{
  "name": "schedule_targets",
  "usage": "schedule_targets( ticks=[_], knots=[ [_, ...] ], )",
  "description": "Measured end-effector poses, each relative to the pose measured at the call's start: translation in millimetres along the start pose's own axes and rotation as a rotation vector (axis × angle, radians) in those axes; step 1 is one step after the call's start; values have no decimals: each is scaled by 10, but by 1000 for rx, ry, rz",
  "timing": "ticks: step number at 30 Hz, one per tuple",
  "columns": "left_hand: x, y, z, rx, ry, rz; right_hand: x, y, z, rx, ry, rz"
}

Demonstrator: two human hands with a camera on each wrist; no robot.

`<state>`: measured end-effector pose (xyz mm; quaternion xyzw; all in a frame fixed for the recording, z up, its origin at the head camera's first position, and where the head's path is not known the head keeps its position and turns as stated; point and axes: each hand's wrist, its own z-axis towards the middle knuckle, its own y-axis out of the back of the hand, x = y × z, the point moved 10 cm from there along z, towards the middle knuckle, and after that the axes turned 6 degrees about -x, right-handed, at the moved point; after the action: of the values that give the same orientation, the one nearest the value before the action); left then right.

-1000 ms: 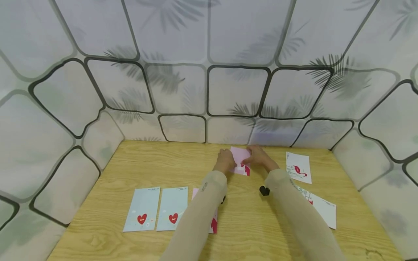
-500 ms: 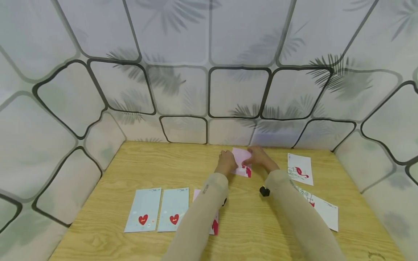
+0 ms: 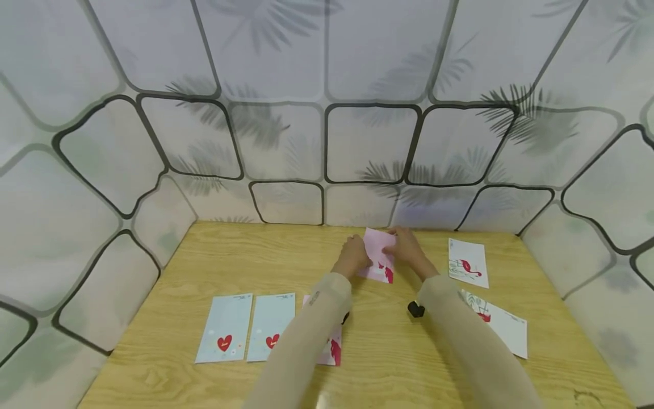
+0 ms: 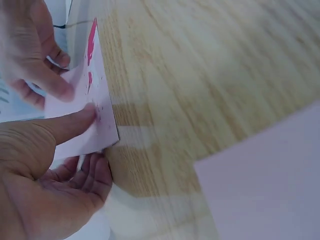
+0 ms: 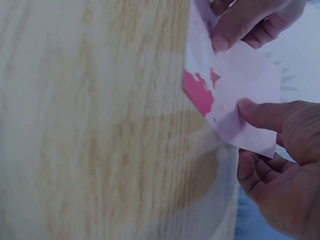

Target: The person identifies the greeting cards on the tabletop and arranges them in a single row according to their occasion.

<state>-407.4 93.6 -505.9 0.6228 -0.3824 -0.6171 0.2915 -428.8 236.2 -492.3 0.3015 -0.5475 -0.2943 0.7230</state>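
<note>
Pink card: in the middle of the head view, (image 3: pixel 379 250) between the two hands near the far edge of the table (image 3: pixel 240 250); tilted, though whether its printed end touches the wood I cannot tell.
Long axis: roughly up and down the frame, red print at the lower end, plain pink at the upper.
Left hand (image 3: pixel 352 255): pinches the card's left edge, thumb on the face, other fingers curled behind.
Right hand (image 3: pixel 407 248): pinches the right edge likewise, its hold slightly higher in the frame.
Nearer hand: neither; both touch the card, which lies directly between them.
Second pink card (image 3: pixel 331 353): lower centre, partly hidden by the left sleeve (image 3: pixel 306 341).
Blue heart cards: side by side at lower left, one (image 3: pixel 225 324) left of the other (image 3: pixel 272 321).
Flamingo cards: right of the right hand, one higher (image 3: pixel 468 261), one lower (image 3: pixel 506 331), partly behind the right sleeve (image 3: pixel 470 341).
</note>
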Motion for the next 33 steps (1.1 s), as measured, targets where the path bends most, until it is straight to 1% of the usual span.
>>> schedule_targets(
  ticks=[3, 5, 6, 8, 10, 13, 15, 20, 22, 25, 28, 30, 33],
  knots=[
    [8, 66, -17, -4, -40, -62, 72, 161, -91, -75, 16, 60],
    [-12, 166, -31, -29, -87, -94, 100, 258, -152, -99, 14, 133],
    [-29, 231, -39, -49, -114, -109, 112, 290, -182, -97, 12, 169],
    [-68, 364, -59, -90, -166, -134, 126, 336, -246, -71, 0, 245],
    [-103, 469, -88, -114, -208, -145, 153, 366, -317, -33, -17, 323],
    [-145, 573, -137, -121, -251, -180, 207, 409, -425, 17, -41, 426],
    [-184, 625, -186, -112, -279, -217, 251, 447, -496, 36, -58, 472],
    [-327, 791, -375, -82, -354, -335, 352, 537, -655, 68, -89, 562],
    [-374, 855, -469, -67, -378, -365, 381, 556, -711, 87, -107, 607],
    [-412, 926, -607, -60, -406, -381, 392, 585, -791, 88, -156, 666],
    [-421, 978, -750, -68, -424, -396, 398, 616, -874, 63, -215, 701],
    [-407, 1005, -824, -85, -432, -411, 417, 625, -929, 48, -243, 725],
    [-365, 1037, -916, -100, -428, -455, 471, 618, -1015, 46, -266, 756]
  ],
)
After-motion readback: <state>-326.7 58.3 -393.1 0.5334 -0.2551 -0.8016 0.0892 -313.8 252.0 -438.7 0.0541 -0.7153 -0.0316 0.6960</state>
